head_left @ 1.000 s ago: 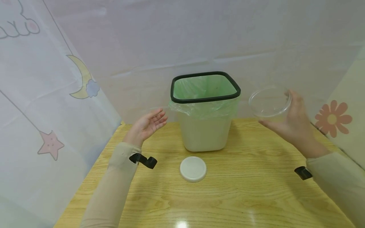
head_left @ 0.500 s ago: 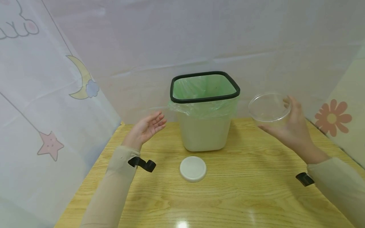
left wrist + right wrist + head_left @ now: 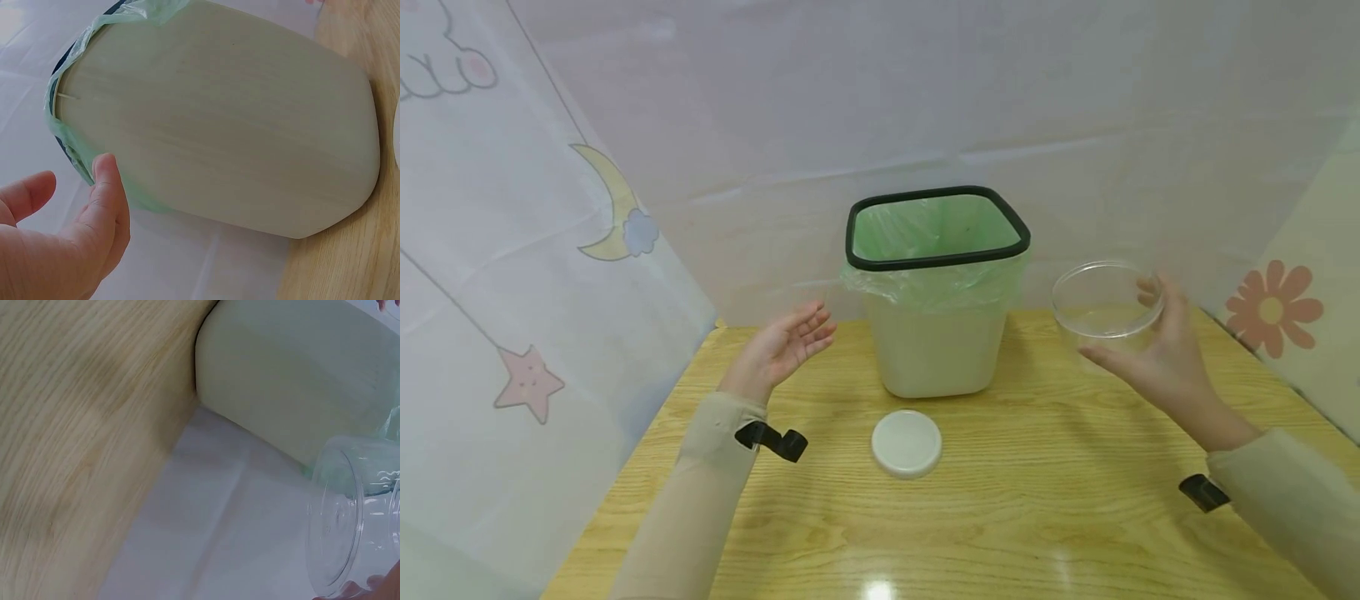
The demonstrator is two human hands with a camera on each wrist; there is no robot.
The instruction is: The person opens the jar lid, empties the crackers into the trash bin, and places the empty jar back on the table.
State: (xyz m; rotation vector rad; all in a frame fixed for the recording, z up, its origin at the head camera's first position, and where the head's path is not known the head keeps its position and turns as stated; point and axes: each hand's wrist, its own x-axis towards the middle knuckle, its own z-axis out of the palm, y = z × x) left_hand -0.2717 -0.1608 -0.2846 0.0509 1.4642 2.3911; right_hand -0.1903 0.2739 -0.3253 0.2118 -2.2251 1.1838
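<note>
The right hand (image 3: 1157,354) grips a clear bowl (image 3: 1105,304); the left hand (image 3: 782,346), fingers open, hangs beside the bin (image 3: 936,333).

Bin (image 3: 937,292) stands on the table (image 3: 1075,500), green liner (image 3: 925,287) folded over its black rim, off to the side of the grip and slightly farther back. White lid (image 3: 907,442) lies flat on the table, nearer and lower than the grip.

A clear, round plastic container (image 3: 1107,300), empty and open-topped, was held upright above the table (image 3: 1075,500), right of the bin (image 3: 936,333).
</note>
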